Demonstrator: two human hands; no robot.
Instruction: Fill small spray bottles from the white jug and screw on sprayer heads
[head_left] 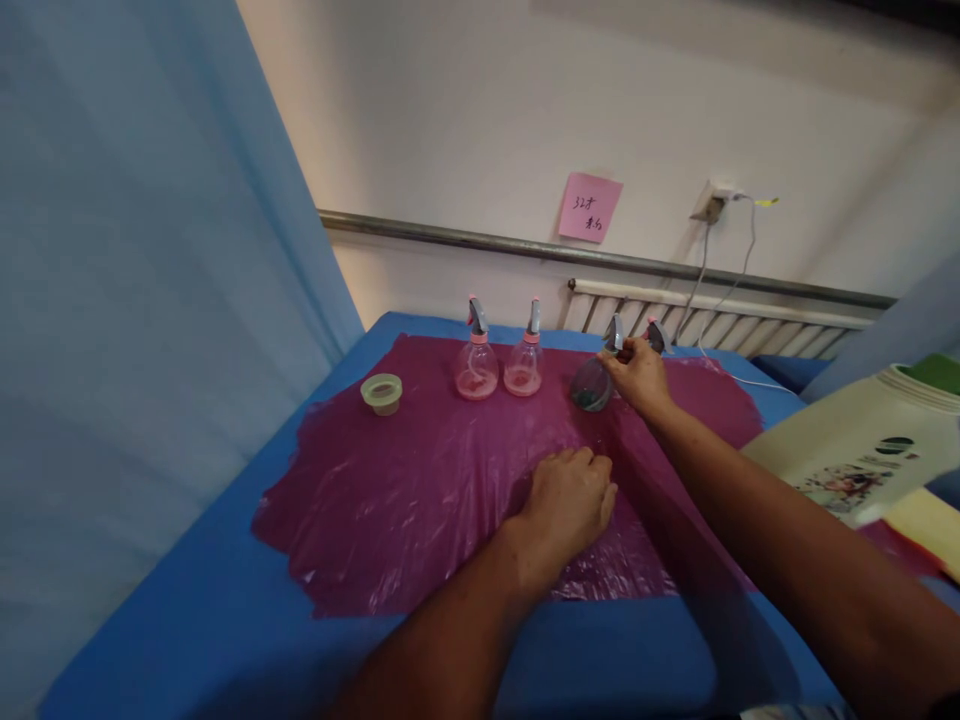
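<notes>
Clear plastic with a grey trigger head: the spray bottle point(592, 385) is found on the far part of the magenta plastic sheet point(420, 500), at about 1 o'clock from the sheet's middle, leaning a little. Something dark and greenish is seen in its round belly. The right hand point(639, 376) is closed about its neck, just under the trigger. The left hand point(568, 502) is laid on the sheet at 6 o'clock from the bottle, fingers loosely curled, nothing pinched.

At 9 o'clock two more bottles are stood upright, just beside each other: the first pink bottle point(476, 368) and the second pink bottle point(523, 366), each with a shallow pink liquid. Further at 9 o'clock sits a pale green cup point(382, 392); its contents cannot be told. A fourth trigger head point(657, 335) is glimpsed behind the right hand.

At 3 o'clock lies a white jug point(840, 445); its printed label is not readable. On the wall at 12 o'clock is a pink note point(590, 207), handwritten; "32" is made out, the rest not.
</notes>
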